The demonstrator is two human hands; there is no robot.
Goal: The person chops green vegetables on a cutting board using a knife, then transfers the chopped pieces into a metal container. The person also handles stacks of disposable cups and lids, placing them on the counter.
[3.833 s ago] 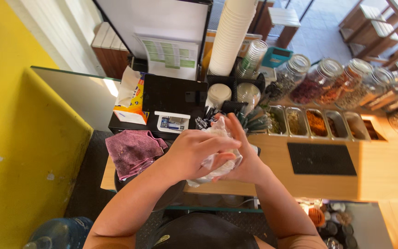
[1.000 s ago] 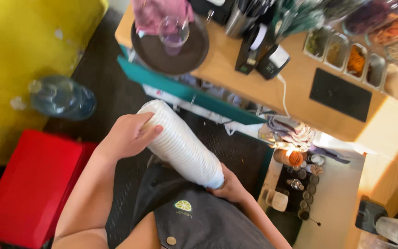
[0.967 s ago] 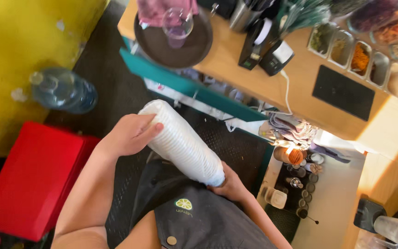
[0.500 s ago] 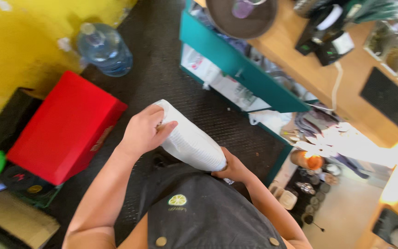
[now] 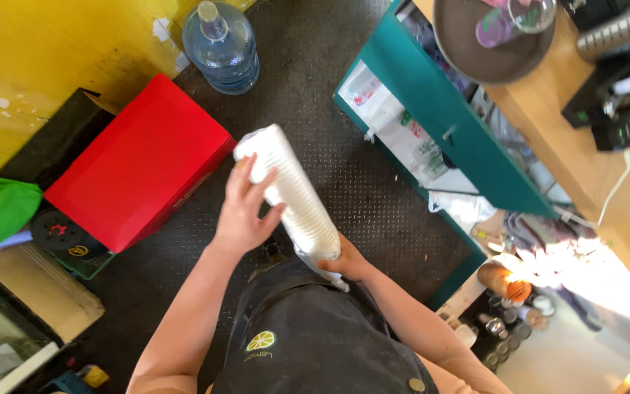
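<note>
Black studded rubber floor matting (image 5: 373,197) filled most of the head view. On it, at the left, sat a red rectangular box (image 5: 140,164), with a large clear blue water bottle (image 5: 222,45) beyond it against the yellow painted wall (image 5: 45,51). An open teal cabinet door (image 5: 453,124) hung below the light wooden counter (image 5: 585,168), which carried a round dark tray (image 5: 490,40) with a clear glass on it.

Held over the floor in front of the black apron (image 5: 308,343) was a long white stack of paper cups in a thin plastic sleeve (image 5: 289,193), tilted, its upper end toward the red box and its lower end near the apron.

Left hand (image 5: 246,208): fingers wrapped over the upper half of the stack, grip closed on it. Right hand (image 5: 340,263): cupped under the lower end, grip also closed on the stack; loose plastic bunched there.

Judgement on handling: the stack looked light but long and prone to buckling mid-length. Support at both ends seemed sound. Squeezing hard would dent the cups, so moderate pressure would be better. The open sleeve end seemed the likely place for cups to slide out, so that end would be best kept pinched or held uppermost.
</note>
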